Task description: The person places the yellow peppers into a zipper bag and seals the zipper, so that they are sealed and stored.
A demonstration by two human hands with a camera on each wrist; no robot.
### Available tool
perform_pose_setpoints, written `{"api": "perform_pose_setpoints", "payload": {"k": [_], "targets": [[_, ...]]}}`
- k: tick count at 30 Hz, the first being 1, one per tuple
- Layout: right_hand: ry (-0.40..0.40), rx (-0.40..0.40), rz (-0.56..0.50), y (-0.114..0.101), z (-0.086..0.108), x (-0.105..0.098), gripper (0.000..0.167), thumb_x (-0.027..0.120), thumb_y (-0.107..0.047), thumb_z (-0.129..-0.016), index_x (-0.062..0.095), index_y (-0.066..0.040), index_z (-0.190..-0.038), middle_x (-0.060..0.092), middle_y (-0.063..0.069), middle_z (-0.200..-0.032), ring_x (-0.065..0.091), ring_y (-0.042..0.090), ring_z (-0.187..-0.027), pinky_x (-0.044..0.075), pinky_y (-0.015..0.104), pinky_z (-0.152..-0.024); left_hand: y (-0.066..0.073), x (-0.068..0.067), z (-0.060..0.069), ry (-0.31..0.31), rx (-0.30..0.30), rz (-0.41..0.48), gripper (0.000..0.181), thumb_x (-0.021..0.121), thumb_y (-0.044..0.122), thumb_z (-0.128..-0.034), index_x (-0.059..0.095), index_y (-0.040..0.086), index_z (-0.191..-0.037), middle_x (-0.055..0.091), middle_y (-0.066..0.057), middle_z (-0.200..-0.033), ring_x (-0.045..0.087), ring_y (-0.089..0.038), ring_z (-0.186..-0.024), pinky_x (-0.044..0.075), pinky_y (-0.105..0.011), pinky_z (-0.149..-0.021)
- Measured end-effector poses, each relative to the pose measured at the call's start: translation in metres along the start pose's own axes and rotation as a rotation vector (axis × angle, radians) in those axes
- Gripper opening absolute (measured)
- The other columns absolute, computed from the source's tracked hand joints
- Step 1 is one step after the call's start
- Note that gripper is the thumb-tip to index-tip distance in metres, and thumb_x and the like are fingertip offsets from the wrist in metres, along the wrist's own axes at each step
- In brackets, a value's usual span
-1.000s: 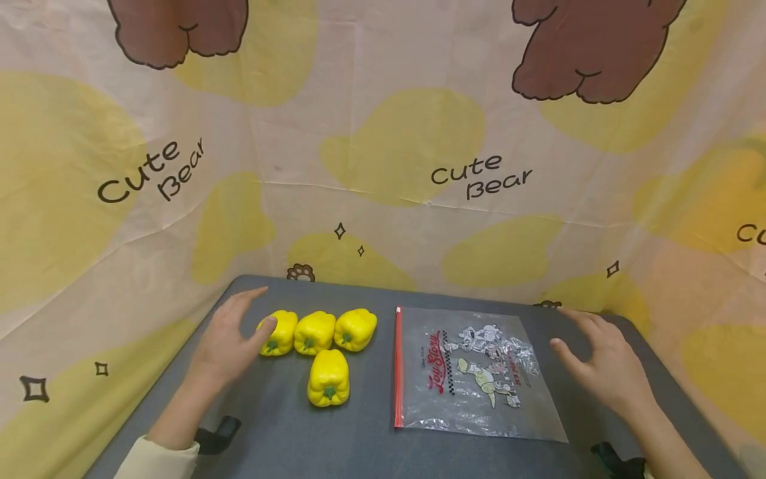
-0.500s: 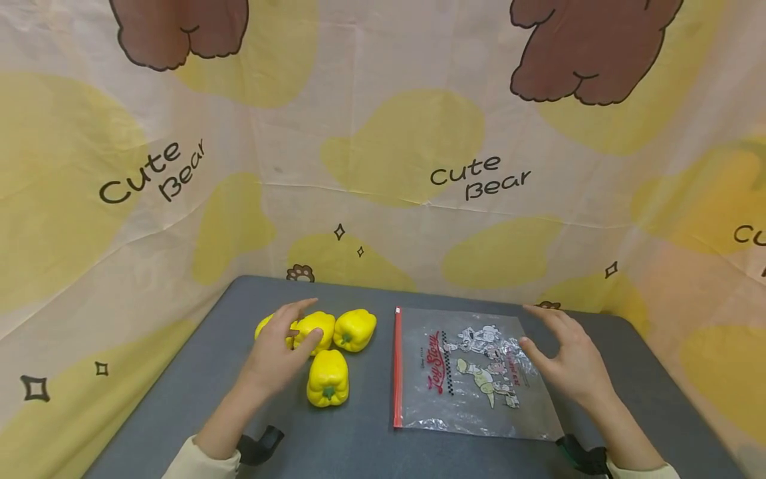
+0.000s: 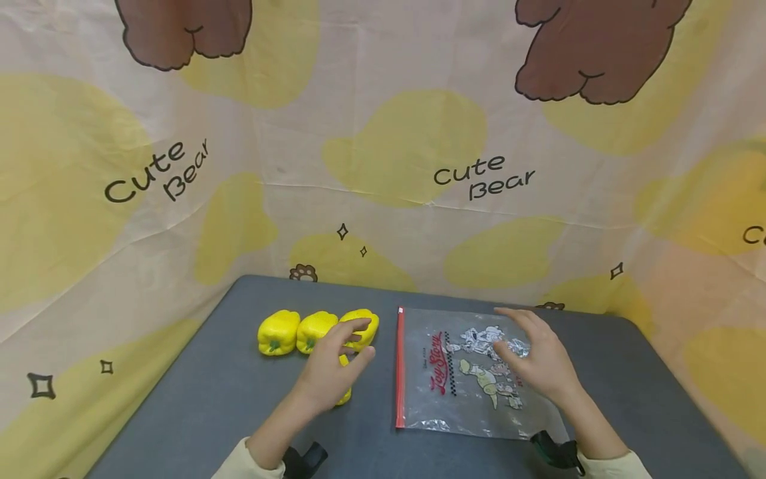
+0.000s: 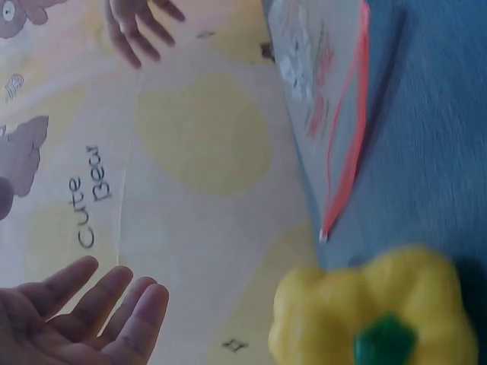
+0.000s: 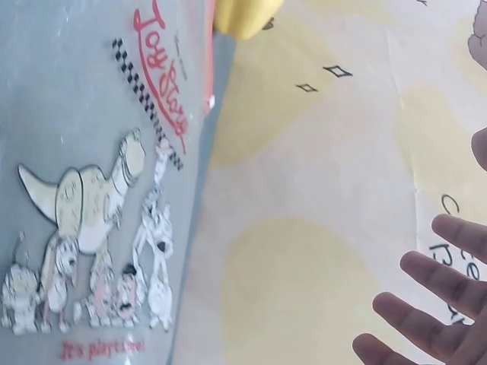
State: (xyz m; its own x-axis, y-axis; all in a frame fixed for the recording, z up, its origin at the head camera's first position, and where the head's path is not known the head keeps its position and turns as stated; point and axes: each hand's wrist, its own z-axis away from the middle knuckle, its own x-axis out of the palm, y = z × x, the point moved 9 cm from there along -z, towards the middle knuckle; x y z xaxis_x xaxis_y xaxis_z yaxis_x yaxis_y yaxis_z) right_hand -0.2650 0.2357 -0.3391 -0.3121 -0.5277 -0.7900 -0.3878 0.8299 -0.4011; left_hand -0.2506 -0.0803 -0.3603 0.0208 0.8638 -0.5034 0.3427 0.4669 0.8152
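Observation:
Both hands hover above the table with nothing in them. My left hand (image 3: 329, 366), fingers loosely bent, is in front of the yellow bell peppers and hides most of the nearest bell pepper (image 3: 344, 397). Behind it stand three more in a row: a left pepper (image 3: 278, 332), a middle pepper (image 3: 315, 330) and a partly covered right pepper (image 3: 366, 320). A clear zip bag (image 3: 419, 372) with a red zip edge and cartoon print lies flat. Over its right part is my right hand (image 3: 541, 359); the right wrist view shows its fingers (image 5: 430, 285) spread apart.
The dark grey table (image 3: 197, 399) has a printed cloth (image 3: 383, 146) hanging behind it and at the sides. Dark straps, a left one (image 3: 305, 460) and a right one (image 3: 555, 452), are at the wrists.
My left hand has moved right, from beside the leftmost pepper to in front of the nearest one. My right hand has moved left over the bag. Peppers and bag have stayed put.

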Motion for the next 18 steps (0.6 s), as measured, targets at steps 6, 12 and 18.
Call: {"api": "perform_pose_setpoints", "payload": {"k": [6,12,18], "targets": [[-0.015,-0.017,-0.019,-0.004,-0.001,0.015,0.052,0.071,-0.028,-0.084,0.056,-0.016,-0.133,0.058,0.012,-0.129,0.054,0.038,-0.117,0.045,0.065,-0.087,0.001,0.022,0.000,-0.036,0.009,0.058,0.045,0.063,0.027,-0.0926,0.053,0.013,-0.134,0.057,-0.005,-0.133,0.060,-0.024,-0.113,0.053,-0.043,-0.091],[-0.040,-0.032,-0.024,-0.007,-0.002,0.031,0.053,0.073,-0.026,-0.083,0.056,-0.016,-0.133,0.058,0.011,-0.131,0.054,0.035,-0.118,0.046,0.063,-0.088,-0.011,0.041,-0.002,-0.098,-0.042,0.070,0.046,0.060,0.033,-0.0940,0.052,0.013,-0.135,0.057,-0.007,-0.134,0.060,-0.028,-0.114,0.054,-0.038,-0.090],[-0.055,-0.073,-0.034,-0.014,-0.004,0.044,0.054,0.073,-0.029,-0.082,0.057,-0.015,-0.132,0.059,0.011,-0.131,0.055,0.036,-0.119,0.045,0.062,-0.092,-0.023,0.053,-0.004,-0.107,-0.093,0.092,0.045,0.059,0.034,-0.0942,0.053,0.012,-0.133,0.057,-0.012,-0.134,0.060,-0.030,-0.113,0.054,-0.041,-0.089]]}}
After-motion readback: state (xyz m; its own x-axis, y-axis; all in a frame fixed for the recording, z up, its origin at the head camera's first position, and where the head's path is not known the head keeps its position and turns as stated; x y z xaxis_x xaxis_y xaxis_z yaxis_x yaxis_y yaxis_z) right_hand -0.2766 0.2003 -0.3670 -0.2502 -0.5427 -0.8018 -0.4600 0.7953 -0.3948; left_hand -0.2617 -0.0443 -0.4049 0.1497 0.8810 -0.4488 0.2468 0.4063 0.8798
